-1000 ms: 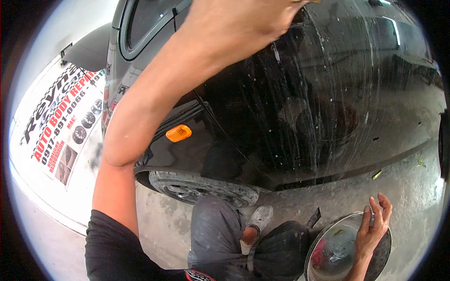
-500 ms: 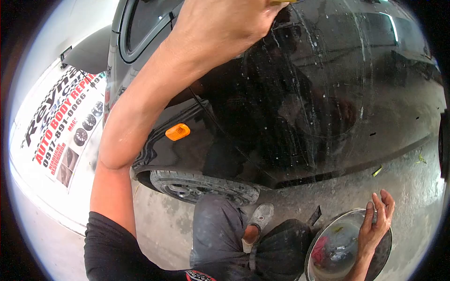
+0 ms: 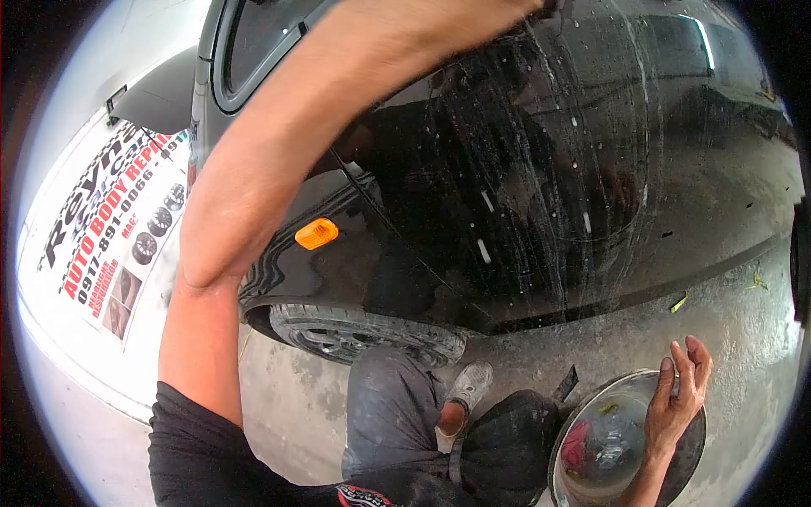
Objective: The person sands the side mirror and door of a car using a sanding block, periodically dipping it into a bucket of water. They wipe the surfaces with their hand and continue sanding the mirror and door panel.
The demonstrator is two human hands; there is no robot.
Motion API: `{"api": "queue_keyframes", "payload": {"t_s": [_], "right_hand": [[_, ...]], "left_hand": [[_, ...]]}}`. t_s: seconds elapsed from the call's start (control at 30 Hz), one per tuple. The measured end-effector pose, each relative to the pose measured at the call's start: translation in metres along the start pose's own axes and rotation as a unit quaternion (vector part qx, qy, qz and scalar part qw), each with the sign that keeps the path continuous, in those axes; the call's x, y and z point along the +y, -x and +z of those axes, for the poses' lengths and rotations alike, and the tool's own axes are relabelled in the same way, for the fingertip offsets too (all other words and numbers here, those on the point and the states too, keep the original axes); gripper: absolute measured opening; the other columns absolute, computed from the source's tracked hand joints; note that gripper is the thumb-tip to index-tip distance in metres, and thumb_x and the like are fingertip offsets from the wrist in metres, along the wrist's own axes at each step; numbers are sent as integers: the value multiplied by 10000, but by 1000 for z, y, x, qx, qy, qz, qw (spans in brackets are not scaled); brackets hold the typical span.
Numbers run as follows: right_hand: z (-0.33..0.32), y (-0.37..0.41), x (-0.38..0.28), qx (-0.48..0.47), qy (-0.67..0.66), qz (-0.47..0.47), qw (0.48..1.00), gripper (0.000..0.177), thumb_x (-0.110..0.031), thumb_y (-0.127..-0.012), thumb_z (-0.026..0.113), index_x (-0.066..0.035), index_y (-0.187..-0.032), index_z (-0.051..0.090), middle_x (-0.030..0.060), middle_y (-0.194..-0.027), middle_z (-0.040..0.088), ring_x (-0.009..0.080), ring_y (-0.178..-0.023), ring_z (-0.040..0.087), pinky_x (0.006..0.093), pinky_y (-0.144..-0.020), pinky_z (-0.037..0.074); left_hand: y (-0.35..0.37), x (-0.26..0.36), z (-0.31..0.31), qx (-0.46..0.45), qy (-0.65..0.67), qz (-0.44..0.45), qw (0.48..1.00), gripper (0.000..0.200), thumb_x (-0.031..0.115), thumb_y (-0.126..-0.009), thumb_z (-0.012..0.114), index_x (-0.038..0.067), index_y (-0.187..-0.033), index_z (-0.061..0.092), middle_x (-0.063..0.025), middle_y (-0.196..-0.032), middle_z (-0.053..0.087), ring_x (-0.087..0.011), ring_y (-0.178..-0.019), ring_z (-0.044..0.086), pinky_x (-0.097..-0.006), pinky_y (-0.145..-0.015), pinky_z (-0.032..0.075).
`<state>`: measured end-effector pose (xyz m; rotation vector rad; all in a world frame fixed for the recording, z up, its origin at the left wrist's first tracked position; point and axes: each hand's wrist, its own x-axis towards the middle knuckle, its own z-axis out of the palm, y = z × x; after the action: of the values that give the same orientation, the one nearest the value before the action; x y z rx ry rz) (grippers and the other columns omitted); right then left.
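Observation:
My left arm reaches up across the view to the car's wet black body panel [image 3: 524, 169]. My left hand [image 3: 498, 13] is blurred and cut off by the top edge; its fingers and anything in them are hidden. Water runs in streaks and drops down the panel. At the lower right, my right hand [image 3: 678, 397] is open, fingers apart and slightly bent, with nothing in it. It hangs over the rim of a round bucket [image 3: 553, 460]. Inside are water, a pink-red cloth [image 3: 575, 445] and a green leaf piece.
The front wheel [image 3: 363, 332] and an orange side marker light [image 3: 317, 234] are on the car's left part. A printed banner [image 3: 118, 228] hangs behind. My shoe [image 3: 470, 384] stands on the wet concrete floor [image 3: 726, 338], where green leaf bits [image 3: 679, 302] lie.
My left hand has moved up and right, mostly out of view, with the yellow thing at its fingers no longer visible. More water streaks and drops run down the panel. The right hand barely moved.

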<state>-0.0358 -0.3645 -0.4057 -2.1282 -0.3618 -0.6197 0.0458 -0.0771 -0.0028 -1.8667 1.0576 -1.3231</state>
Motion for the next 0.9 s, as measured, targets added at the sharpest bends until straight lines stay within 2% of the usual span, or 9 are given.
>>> {"api": "queue_keyframes", "payload": {"t_s": [0.13, 0.23, 0.43, 0.5, 0.7, 0.9], "right_hand": [[-5, -2, -5, 1, 2, 8, 1000, 258, -18, -955, 647, -29, -1204, 714, 199, -1320, 608, 368, -1225, 602, 459, -1018, 493], [-4, -1, 1, 4, 1, 8, 1000, 262, -13, -955, 647, -30, -1207, 714, 198, -1327, 606, 365, -1227, 602, 456, -1017, 494], [-2, 1, 1, 0, 4, 4, 1000, 268, -2, -949, 645, -29, -1207, 713, 199, -1335, 604, 365, -1230, 601, 455, -1020, 492], [-2, 0, 1, 1, 2, 3, 1000, 271, 3, -945, 645, -29, -1206, 713, 199, -1335, 605, 365, -1231, 601, 455, -1021, 491], [3, 2, 1, -10, 9, 6, 1000, 270, 11, -939, 648, -24, -1198, 714, 202, -1328, 607, 366, -1226, 603, 458, -1018, 492], [0, 2, 1, -5, 7, 16, 1000, 256, -11, -942, 657, -23, -1191, 717, 203, -1325, 609, 376, -1223, 601, 469, -1009, 495]], "left_hand": [[16, 2, -40, -9, 65, -118, 991, 70, 29, -866, 776, 2, -860, 711, -65, -775, 682, -128, -681, 618, -291, -614, 489], [39, -4, -47, -7, 133, -141, 981, 79, 31, -852, 786, 6, -892, 723, -68, -786, 687, -146, -682, 631, -299, -607, 482], [52, 1, -46, -95, 101, -73, 988, 113, 30, -822, 794, 35, -904, 717, -109, -801, 668, -264, -689, 656, -352, -612, 498], [49, 7, -47, -109, 61, -58, 990, 109, 27, -820, 794, 38, -887, 709, -106, -784, 657, -266, -696, 656, -362, -613, 499], [30, 2, -6, -16, 77, 55, 995, 118, 33, -833, 702, 13, -782, 597, -123, -757, 572, -293, -724, 601, -399, -657, 490], [33, 11, -20, -49, 70, 4, 996, 117, 32, -842, 683, -3, -761, 607, -134, -755, 584, -300, -735, 616, -413, -678, 503]]}}
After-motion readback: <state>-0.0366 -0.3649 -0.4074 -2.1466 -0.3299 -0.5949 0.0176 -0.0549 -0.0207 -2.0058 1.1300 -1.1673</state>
